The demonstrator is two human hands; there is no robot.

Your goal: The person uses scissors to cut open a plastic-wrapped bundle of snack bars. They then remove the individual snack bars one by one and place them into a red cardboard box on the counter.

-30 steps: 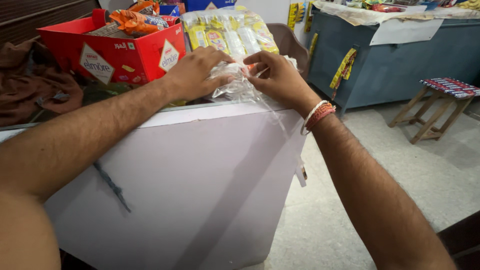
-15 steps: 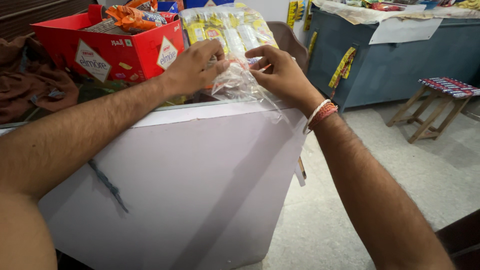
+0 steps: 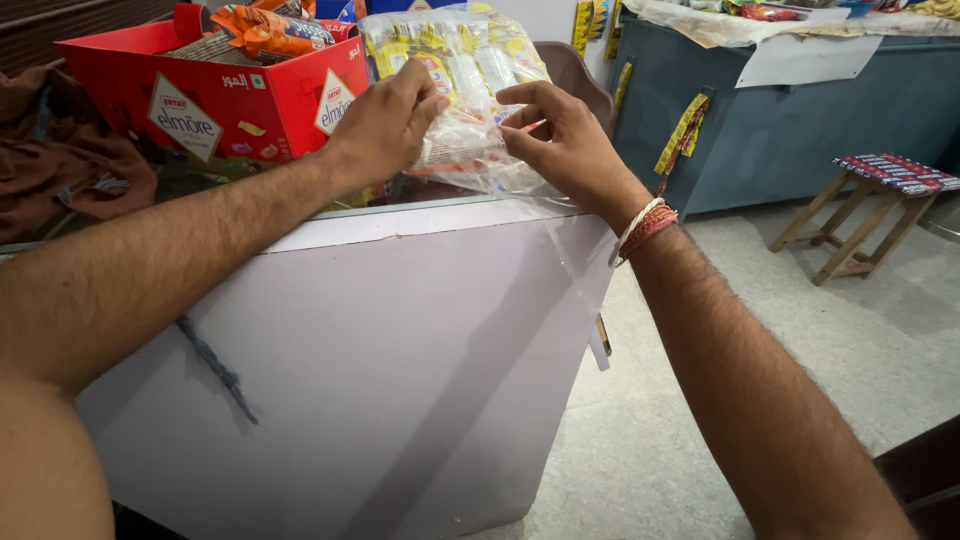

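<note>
Over a white counter (image 3: pixel 400 330), the left hand (image 3: pixel 385 125) and right hand (image 3: pixel 565 150) pinch a clear plastic packet (image 3: pixel 465 150) between curled fingers, pulling opposite ways; a red carton (image 3: pixel 215 95) stands left of the packet.

Clear plastic bag (image 3: pixel 462 150) — crinkled, see-through, whitish packets inside, red strip near bottom edge. Rests on glass top of white counter (image 3: pixel 400 330), at its far edge. Pinched from both sides by left hand (image 3: pixel 385 125) and right hand (image 3: pixel 565 145) — upper part lifted, pulled taut between fingers.
</note>
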